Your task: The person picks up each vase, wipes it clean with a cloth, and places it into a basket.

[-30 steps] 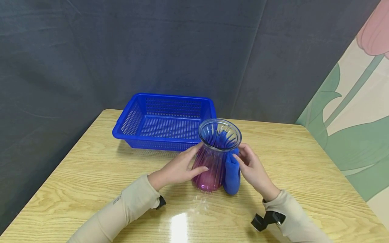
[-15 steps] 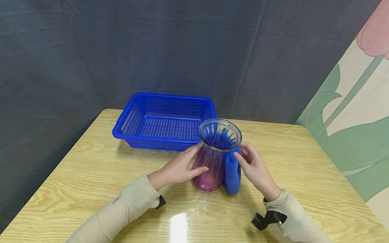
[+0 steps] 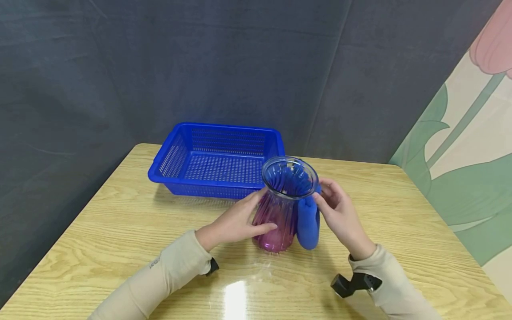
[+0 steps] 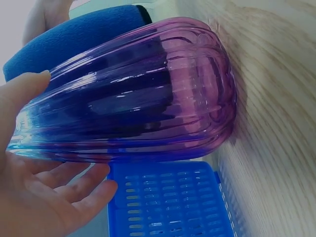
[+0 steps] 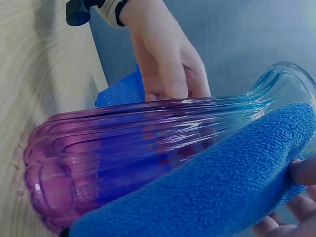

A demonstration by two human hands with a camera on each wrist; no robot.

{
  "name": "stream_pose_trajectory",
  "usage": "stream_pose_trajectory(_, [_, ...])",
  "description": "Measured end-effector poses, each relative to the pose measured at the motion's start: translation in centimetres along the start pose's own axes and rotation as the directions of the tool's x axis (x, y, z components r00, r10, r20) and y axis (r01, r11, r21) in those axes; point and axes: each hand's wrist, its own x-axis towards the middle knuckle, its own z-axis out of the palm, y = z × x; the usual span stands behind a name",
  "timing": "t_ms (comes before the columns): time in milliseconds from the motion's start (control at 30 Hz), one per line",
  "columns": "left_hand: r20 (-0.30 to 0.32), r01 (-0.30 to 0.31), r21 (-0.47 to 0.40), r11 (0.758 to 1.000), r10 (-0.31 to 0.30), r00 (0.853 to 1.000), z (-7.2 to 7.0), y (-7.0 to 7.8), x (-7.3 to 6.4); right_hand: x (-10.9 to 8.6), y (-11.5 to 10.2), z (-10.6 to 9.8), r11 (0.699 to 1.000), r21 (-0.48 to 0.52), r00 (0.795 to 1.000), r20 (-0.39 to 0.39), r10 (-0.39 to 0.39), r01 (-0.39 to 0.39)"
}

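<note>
A ribbed glass vase, pink at the base and bluish towards its flared rim, stands upright on the table. My left hand grips it from the left, thumb across the near side. In the left wrist view its other fingers reach around the glass. On the vase's right side lies a folded blue terry cloth. My right hand pinches the cloth's upper end just below the rim. The cloth runs down along the glass in the right wrist view, where part of my right hand is cut off.
A blue plastic basket with perforated walls sits behind the vase, to the left. The wooden table ends at a dark curtain. On the right is a panel with painted flowers.
My right hand has moved slightly up and to the right, and the cloth has shifted up along the vase with it. The left hand and the vase have stayed in place.
</note>
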Motion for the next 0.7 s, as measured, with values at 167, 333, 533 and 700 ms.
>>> stream_pose_trajectory(167, [-0.022, 0.011, -0.006, 1.0, -0.011, 1.0, 0.2, 0.11, 0.14, 0.12, -0.39, -0.34, 0.996, 0.087, 0.999, -0.003, 0.035, -0.034])
stream_pose_trajectory(333, [-0.041, 0.026, -0.009, 1.0, -0.026, 0.999, 0.21, 0.37, 0.13, 0.31, -0.52, -0.69, 0.984, 0.174, 0.999, 0.004, 0.033, -0.033])
stream_pose_trajectory(533, [-0.054, 0.033, -0.013, 0.999, -0.034, 0.998, 0.28, 0.36, 0.12, 0.32, -0.47, -0.62, 0.978, 0.206, 1.0, 0.004, 0.027, -0.027])
stream_pose_trajectory(700, [-0.066, 0.033, 0.002, 0.999, -0.033, 0.997, 0.34, 0.38, 0.11, 0.18, -0.19, -0.2, 0.987, 0.158, 1.0, -0.007, 0.029, -0.028])
